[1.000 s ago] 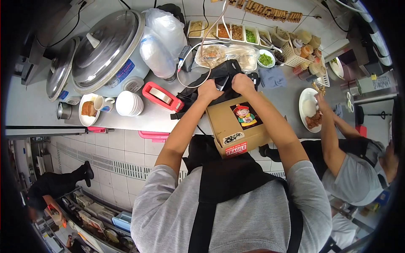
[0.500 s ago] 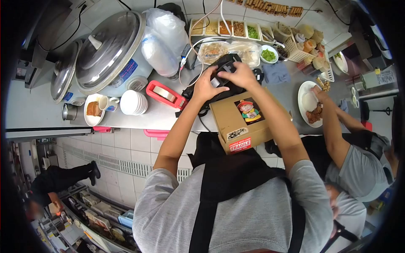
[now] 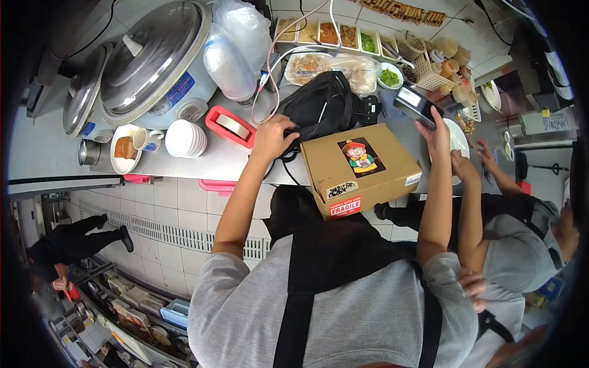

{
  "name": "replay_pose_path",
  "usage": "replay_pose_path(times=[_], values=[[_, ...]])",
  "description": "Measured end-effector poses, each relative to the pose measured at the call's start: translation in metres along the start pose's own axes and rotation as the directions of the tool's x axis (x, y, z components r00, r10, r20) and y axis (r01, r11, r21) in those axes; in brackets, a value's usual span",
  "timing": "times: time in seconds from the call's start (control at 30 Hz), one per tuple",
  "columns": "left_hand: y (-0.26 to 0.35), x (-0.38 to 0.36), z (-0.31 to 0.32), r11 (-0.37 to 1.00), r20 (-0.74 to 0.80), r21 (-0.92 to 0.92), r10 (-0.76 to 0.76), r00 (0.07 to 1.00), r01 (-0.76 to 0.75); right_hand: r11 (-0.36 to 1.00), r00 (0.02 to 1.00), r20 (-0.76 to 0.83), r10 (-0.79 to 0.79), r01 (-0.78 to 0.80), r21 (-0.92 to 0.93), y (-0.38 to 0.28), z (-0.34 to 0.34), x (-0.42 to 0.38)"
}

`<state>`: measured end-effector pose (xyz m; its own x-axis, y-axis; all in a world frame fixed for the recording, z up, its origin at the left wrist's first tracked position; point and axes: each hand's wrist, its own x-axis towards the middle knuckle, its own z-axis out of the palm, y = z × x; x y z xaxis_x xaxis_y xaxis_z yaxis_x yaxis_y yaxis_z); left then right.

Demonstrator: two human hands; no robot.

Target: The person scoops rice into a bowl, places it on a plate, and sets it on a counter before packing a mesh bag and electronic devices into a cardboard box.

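Observation:
My right hand is raised at the right of the box, its fingers round a dark rectangular device with a small lit panel. My left hand rests by the left end of a black bag, fingers curled at its edge; what they grip is hard to make out. Between my arms sits a brown cardboard box with a cartoon picture and a red FRAGILE label. White cables run down beside the bag. A red tape dispenser lies left of my left hand.
Large lidded pots, stacked white bowls and plastic bags stand at the left. Food trays line the back. A co-worker's hand is near a white plate close to my right arm. Another person stands at far left.
My right hand has moved right, away from the bag, with the dark device. My left hand has shifted left and down to the bag's edge. The co-worker's hands have separated near the plate.

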<state>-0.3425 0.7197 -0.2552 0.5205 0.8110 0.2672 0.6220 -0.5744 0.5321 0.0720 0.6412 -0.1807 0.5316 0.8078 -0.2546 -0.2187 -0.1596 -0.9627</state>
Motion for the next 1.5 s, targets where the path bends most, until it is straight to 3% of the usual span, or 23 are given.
replay_pose_path(times=[0.07,0.17,0.3,0.33,0.4,0.53,0.57,0.63,0.67,0.73,0.8,0.9,0.97,1.0,1.07,1.1,1.13,1.17,1.2,1.27,1.3,1.4,1.5], values=[[0.013,-0.018,0.003,1.0,0.04,0.012,-0.02,0.999,0.019,0.983,0.99,-0.108,0.091,-0.072,0.171,0.022,-0.026,-0.005],[0.025,-0.041,0.014,0.988,0.025,0.126,0.091,0.996,-0.093,0.978,0.979,-0.099,0.179,-0.166,0.125,0.068,-0.059,0.0],[0.029,-0.05,0.018,0.987,-0.024,0.141,0.086,0.996,-0.082,0.918,0.939,-0.068,0.338,-0.312,0.244,0.133,-0.075,0.007],[0.029,-0.048,0.018,0.985,-0.02,0.148,0.095,0.995,-0.091,0.927,0.934,-0.116,0.338,-0.309,0.213,0.146,-0.078,0.007],[0.028,-0.043,0.017,0.988,-0.019,0.123,0.098,0.995,-0.095,0.901,0.938,0.01,0.346,-0.335,0.275,0.166,-0.083,0.003],[0.023,-0.016,0.007,0.988,0.012,0.115,0.098,0.995,-0.099,0.868,0.956,0.061,0.286,-0.286,0.405,0.189,-0.086,0.007],[0.02,-0.007,0.008,0.986,-0.002,0.122,0.118,0.993,-0.117,0.961,0.957,-0.117,0.267,-0.255,0.106,0.195,-0.09,0.016],[0.03,0.006,0.014,0.986,-0.016,0.131,0.108,0.994,-0.105,0.891,0.922,-0.386,0.025,-0.196,-0.409,0.182,-0.081,0.006],[0.036,0.013,0.017,0.988,-0.035,0.133,0.081,0.996,-0.075,0.897,0.919,-0.394,0.025,-0.195,-0.398,0.18,-0.077,0.003],[0.039,0.024,0.028,0.978,0.044,0.187,0.084,0.995,-0.091,0.79,0.895,-0.425,-0.137,-0.16,-0.592,0.179,-0.076,0.005],[0.042,0.034,0.041,0.926,-0.015,0.358,0.131,0.991,-0.117,0.764,0.91,-0.403,-0.097,-0.192,-0.616,0.172,-0.081,0.003],[0.036,0.055,0.046,0.968,-0.064,0.234,0.105,0.992,-0.087,0.672,0.938,-0.339,-0.066,-0.209,-0.71,0.159,-0.088,-0.003],[0.027,0.062,0.04,0.999,0.096,0.042,0.021,0.995,-0.025,0.479,0.953,-0.289,-0.09,-0.213,-0.852,0.15,-0.09,-0.002],[0.025,0.06,0.036,0.988,0.136,0.113,0.086,0.987,-0.102,0.393,0.911,-0.341,-0.232,-0.233,-0.889,0.144,-0.084,-0.009],[0.018,0.055,0.031,0.933,0.302,0.285,0.13,0.944,-0.22,0.416,0.951,-0.253,-0.177,-0.16,-0.895,0.13,-0.092,-0.007],[0.015,0.056,0.032,0.948,0.408,0.27,0.043,0.912,-0.165,0.419,0.947,-0.26,-0.188,-0.162,-0.893,0.115,-0.093,-0.011],[0.012,0.057,0.033,0.959,0.51,0.264,-0.044,0.859,-0.108,0.442,0.99,-0.119,0.078,-0.142,-0.886,0.093,-0.091,-0.025],[0.011,0.055,0.033,0.977,0.565,0.202,-0.06,0.823,-0.068,0.469,0.941,0.042,0.336,-0.128,-0.874,0.075,-0.087,-0.037],[0.013,0.054,0.031,0.966,0.583,0.242,-0.071,0.809,-0.09,0.469,0.941,0.041,0.335,-0.129,-0.874,0.062,-0.082,-0.048],[0.001,0.045,0.04,0.967,0.465,0.211,0.026,0.885,-0.14,0.736,0.821,0.226,0.524,-0.303,-0.606,0.048,-0.074,-0.061],[0.0,0.041,0.039,0.968,0.466,0.21,0.024,0.884,-0.137,0.854,0.847,0.3,0.439,-0.29,-0.431,0.067,-0.08,-0.051],[-0.003,0.042,0.031,0.954,0.322,0.223,0.123,0.939,-0.202,0.81,0.854,0.336,0.398,-0.155,-0.565,0.066,-0.069,-0.032],[-0.008,0.048,0.017,0.961,0.024,0.241,0.132,0.991,-0.134,0.682,0.867,0.274,0.417,-0.099,-0.725,0.041,-0.042,-0.011]])
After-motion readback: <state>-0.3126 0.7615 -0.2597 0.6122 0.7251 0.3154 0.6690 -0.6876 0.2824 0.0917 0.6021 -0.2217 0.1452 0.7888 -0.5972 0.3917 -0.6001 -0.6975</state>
